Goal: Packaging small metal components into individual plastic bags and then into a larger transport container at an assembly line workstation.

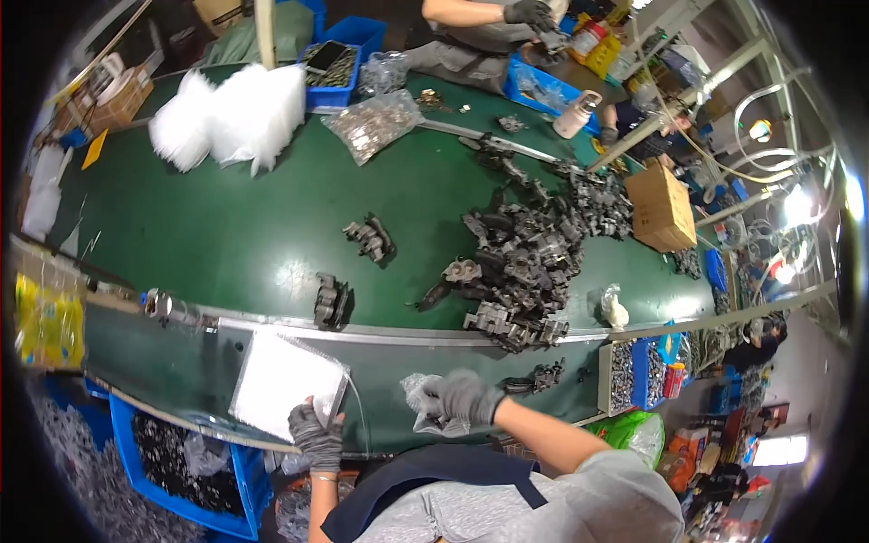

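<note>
Both my hands wear grey gloves. My left hand (317, 438) lies at the lower corner of a stack of white sheets (288, 385), its fingertips on the edge and its thumb apart. Further right, my right hand (466, 399) is closed on a crumpled clear plastic bag (419, 391) above the near strip of the bench. Motion blurs its fingers, and whatever the bag contains is hidden. Just right of that hand lies a dark metal part (536, 377). Two similar metal parts, one upper (368, 237) and one lower (332, 300), sit apart on the green tabletop (226, 235).
A large heap of dark metal parts (529, 258) covers the bench's right middle, beside a cardboard box (663, 206). White foam bundles (231, 118) and a bag of metal pieces (373, 124) lie farther back. A blue bin (252, 489) stands lower left. Across the bench works another person (466, 63).
</note>
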### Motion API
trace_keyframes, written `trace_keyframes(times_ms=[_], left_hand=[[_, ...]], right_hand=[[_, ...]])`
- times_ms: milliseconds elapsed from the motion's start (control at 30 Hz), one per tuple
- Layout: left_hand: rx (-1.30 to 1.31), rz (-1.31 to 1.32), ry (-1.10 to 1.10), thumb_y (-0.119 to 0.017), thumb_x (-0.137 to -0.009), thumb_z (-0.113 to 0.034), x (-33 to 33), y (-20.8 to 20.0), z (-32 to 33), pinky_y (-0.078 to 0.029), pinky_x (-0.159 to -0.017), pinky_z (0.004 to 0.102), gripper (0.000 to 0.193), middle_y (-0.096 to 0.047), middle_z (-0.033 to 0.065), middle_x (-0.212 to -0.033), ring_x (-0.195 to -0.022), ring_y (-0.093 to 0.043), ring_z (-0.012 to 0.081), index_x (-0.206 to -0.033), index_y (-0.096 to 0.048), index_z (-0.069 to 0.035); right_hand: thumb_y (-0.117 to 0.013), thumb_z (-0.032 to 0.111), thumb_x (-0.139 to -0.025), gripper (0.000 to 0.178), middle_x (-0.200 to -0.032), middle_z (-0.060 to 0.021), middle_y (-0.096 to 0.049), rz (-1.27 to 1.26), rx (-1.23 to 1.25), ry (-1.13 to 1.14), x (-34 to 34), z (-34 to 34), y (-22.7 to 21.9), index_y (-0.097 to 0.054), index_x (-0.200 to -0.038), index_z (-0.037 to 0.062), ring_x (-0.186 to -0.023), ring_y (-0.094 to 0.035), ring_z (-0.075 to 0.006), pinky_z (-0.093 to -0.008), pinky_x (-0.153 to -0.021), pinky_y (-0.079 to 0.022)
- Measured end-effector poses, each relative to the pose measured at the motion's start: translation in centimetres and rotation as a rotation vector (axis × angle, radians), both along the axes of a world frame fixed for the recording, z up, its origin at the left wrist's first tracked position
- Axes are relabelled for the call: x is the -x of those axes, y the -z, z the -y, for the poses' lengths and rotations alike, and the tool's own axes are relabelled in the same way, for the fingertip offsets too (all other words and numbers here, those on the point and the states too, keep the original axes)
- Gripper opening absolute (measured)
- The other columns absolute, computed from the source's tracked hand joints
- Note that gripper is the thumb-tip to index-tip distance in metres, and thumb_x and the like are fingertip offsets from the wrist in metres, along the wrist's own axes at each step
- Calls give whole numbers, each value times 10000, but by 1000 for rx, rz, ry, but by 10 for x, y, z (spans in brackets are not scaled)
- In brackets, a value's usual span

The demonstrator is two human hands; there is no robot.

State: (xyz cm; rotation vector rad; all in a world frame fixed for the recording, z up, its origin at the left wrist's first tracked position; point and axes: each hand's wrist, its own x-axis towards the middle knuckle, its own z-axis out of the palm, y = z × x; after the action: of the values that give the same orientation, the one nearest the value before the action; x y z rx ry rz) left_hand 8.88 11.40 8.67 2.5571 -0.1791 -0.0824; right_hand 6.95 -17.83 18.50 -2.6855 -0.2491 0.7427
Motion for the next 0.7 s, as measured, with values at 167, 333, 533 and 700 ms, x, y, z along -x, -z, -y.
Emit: trace_keyframes(times_ms=[167, 333, 533, 700], left_hand=[[-58, -23, 154, -701, -693, -134, 3, 54, -27, -385, -935, 472, 625, -465, 209, -1106, -1046, -464, 390, -1263, -463, -39], [42, 216, 329, -497, -933, -453, -8, 69, -56, -523, -703, 414, 568, -662, 113, -843, -779, -619, 284, -1356, -485, -73], [1737, -1748, -182, -588, -877, -256, -49, 145, -80, -501, -743, 358, 447, -628, 148, -954, -837, -608, 280, -1207, -543, 42], [2547, -2619, -256, -514, -965, -320, -48, 167, -104, -493, -632, 230, 482, -658, 54, -819, -671, -601, 168, -1300, -503, 25]], right_hand=[[-682, 425, -789, 617, -1130, -186, -586, 849, -41, 377, -176, 48, 23, -507, -1266, 73, -1056, -566, -338, -441, -851, -464], [-735, 407, -741, 730, -1399, -226, -430, 274, 130, 608, -281, 26, 99, -474, -1355, 112, -1217, -477, -399, -516, -961, -424], [-764, 307, -712, 633, -1411, -183, -432, 130, -24, 873, -257, 48, 180, -551, -1298, 199, -1174, -520, -374, -474, -936, -468], [-705, 208, -805, 418, -977, -136, -662, 78, -585, 906, -182, 46, 152, -612, -1208, 150, -793, -668, -240, -351, -623, -556]])
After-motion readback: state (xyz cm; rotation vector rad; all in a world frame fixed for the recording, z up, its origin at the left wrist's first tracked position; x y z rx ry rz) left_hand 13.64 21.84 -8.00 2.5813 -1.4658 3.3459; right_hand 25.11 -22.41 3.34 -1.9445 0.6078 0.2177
